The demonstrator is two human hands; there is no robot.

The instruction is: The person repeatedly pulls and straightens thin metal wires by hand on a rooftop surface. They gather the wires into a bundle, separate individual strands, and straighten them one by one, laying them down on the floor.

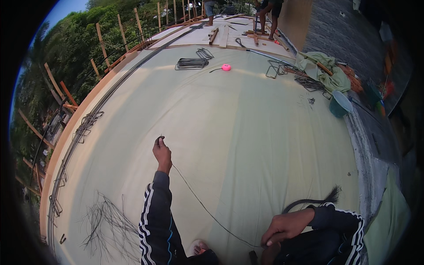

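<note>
A thin dark wire [206, 208] runs in a slack curve between my two hands, above the pale green sheet [251, 132]. My left hand [162, 151] is raised near the middle of the view, with thumb and fingers pinched on one end of the wire. Low at the right, my right hand [285, 227] grips the other end by my knee. A bundle of dark tie wire [309, 200] with a frayed end lies just behind my right hand. Loose, tangled wires [104, 222] are spread on the sheet to the left of my left sleeve.
Long steel rebars [109, 94] with stirrups [87, 122] lie along the left edge, beside upright wooden posts [102, 44]. Further off are stacked stirrups [191, 63], a pink object [226, 67] and two people standing. A green bucket [339, 104] stands at right; pliers [62, 238] lie lower left.
</note>
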